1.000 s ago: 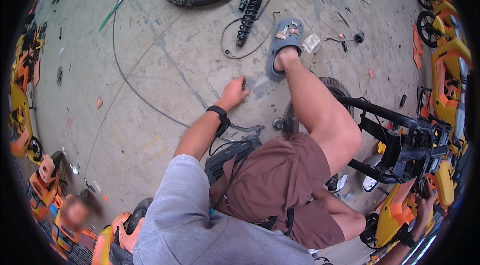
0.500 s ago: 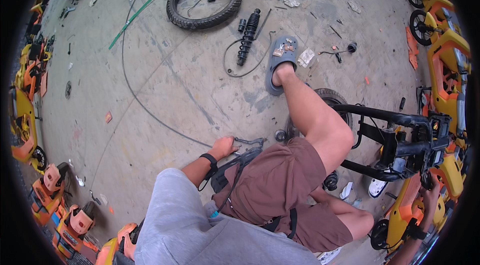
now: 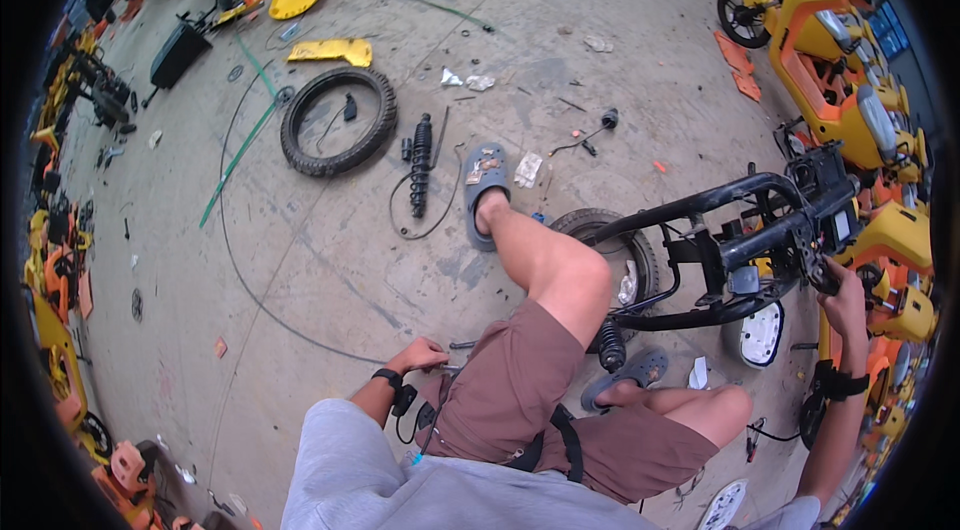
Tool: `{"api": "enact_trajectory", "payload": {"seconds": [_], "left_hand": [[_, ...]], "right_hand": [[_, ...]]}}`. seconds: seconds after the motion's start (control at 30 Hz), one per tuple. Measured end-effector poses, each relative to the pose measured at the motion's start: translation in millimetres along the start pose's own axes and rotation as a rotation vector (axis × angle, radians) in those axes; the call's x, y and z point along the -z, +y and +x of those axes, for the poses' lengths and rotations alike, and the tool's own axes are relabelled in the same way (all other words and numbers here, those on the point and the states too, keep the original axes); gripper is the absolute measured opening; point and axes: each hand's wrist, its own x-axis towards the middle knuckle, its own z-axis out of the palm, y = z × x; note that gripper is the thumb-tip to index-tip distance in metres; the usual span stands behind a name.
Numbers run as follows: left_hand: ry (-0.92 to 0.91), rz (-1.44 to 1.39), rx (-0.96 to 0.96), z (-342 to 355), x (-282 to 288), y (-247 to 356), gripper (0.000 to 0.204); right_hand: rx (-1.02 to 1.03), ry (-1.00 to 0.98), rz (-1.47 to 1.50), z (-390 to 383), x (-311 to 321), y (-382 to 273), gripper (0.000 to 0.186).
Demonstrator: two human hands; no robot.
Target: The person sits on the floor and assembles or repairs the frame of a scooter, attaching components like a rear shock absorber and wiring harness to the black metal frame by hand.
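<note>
Left hand (image 3: 420,355) is back by the thigh (image 3: 515,375) — just the right hand (image 3: 846,300) at the black frame (image 3: 765,244), both grips curled, hold unclear

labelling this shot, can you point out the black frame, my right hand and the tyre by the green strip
Black frame (image 3: 760,242): head view, on its middle tube.
Right hand (image 3: 846,304): head view, mid-hand.
Tyre (image 3: 322,166): head view, on its near side's tread.
</note>
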Motion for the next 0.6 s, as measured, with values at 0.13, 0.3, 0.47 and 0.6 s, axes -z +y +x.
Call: {"api": "enact_trajectory", "payload": {"seconds": [0.13, 0.3, 0.47, 0.6], "left_hand": [[0.027, -0.689, -0.170, -50, 40, 53, 0.014], [-0.154, -0.785, -0.558, -143, 62, 157, 0.010], [-0.463, -0.659, -0.824, -199, 1, 253, 0.020], [-0.620, -0.746, -0.778, -167, -68, 294, 0.024]], "right_hand": [[-0.015, 0.185, -0.020, -25, -15, -4, 0.069], [0.199, 0.374, 0.214, -73, -20, -30, 0.069], [0.409, 0.354, 0.351, -121, -23, -95, 0.065], [0.635, 0.417, 0.414, -124, -58, -124, 0.062]]}}
